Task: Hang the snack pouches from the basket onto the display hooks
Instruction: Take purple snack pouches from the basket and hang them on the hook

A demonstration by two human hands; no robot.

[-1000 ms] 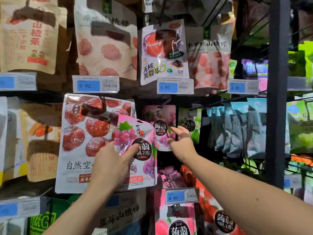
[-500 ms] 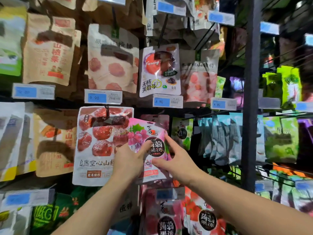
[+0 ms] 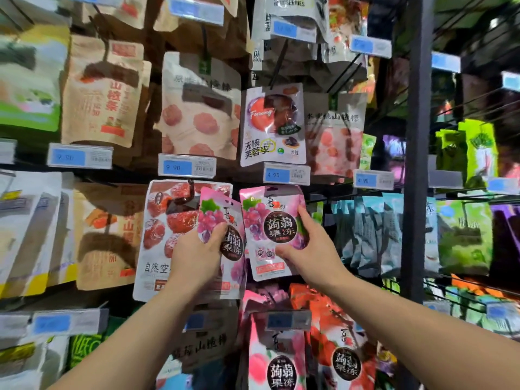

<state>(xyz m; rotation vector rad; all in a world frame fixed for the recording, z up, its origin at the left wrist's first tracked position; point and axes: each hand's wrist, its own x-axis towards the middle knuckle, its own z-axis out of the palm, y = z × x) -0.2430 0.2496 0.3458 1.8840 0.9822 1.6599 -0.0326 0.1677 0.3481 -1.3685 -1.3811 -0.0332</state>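
Observation:
Two pink grape jelly pouches with black round labels are up against the display wall. My left hand (image 3: 197,257) grips the left pouch (image 3: 225,220), thumb across its front. My right hand (image 3: 306,249) holds the right pouch (image 3: 270,229) by its right edge and lower front, its hang hole level with the row just under the 4.90 price tag (image 3: 286,174). The hook itself is hidden behind the pouch. No basket is in view.
Hanging snack bags fill the wall: a white bag with red fruit (image 3: 163,235) behind my left hand, peach and red jelly pouches (image 3: 284,356) below, blue-grey packs (image 3: 374,235) to the right. A dark vertical post (image 3: 416,164) stands further right.
My right hand took a second pink pouch off the stack in my left hand and raised it to the right, up under the 4.90 tag. The camera view tilted upward.

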